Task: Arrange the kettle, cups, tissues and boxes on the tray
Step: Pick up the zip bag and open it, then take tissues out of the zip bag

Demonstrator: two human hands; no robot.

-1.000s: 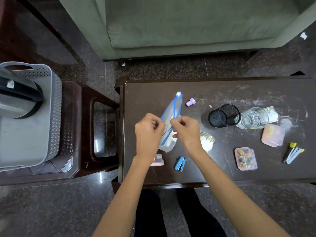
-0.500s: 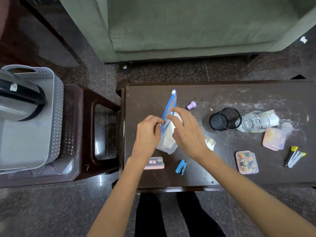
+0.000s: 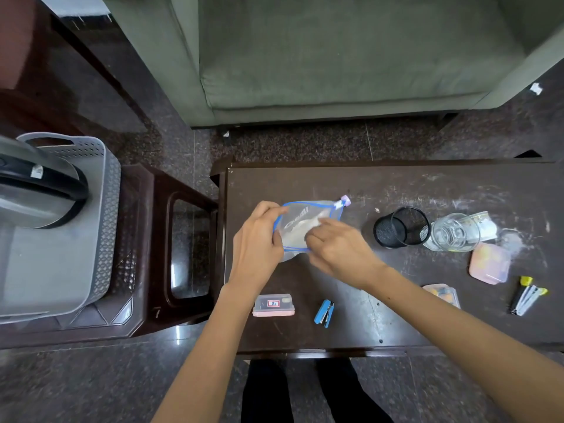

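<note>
A clear zip bag [image 3: 300, 222] with blue edging and something white inside lies flat on the dark table [image 3: 427, 190]. My left hand [image 3: 258, 239] pinches its left edge. My right hand [image 3: 338, 248] grips its lower right part. A steel kettle [image 3: 33, 184] with a black handle sits in the grey perforated tray [image 3: 103, 221] at the left. A glass cup [image 3: 454, 232] lies on its side at the right. Small boxes lie near the front: a pink one [image 3: 273, 305], a clear one [image 3: 444, 293] partly behind my right forearm, and a pink lid [image 3: 489, 264].
The grey tray rests on a dark brown stool [image 3: 171, 248] left of the table. A black mesh pen cup [image 3: 401, 227] lies on its side beside the glass. A blue stapler [image 3: 325, 312] and a bundle of markers [image 3: 528, 296] lie near the front edge. A green sofa [image 3: 335, 56] stands behind.
The bag went from standing upright on edge between my hands to lying flat on the table. My right hand moved down onto it. The small patterned cup is now hidden behind my right arm.
</note>
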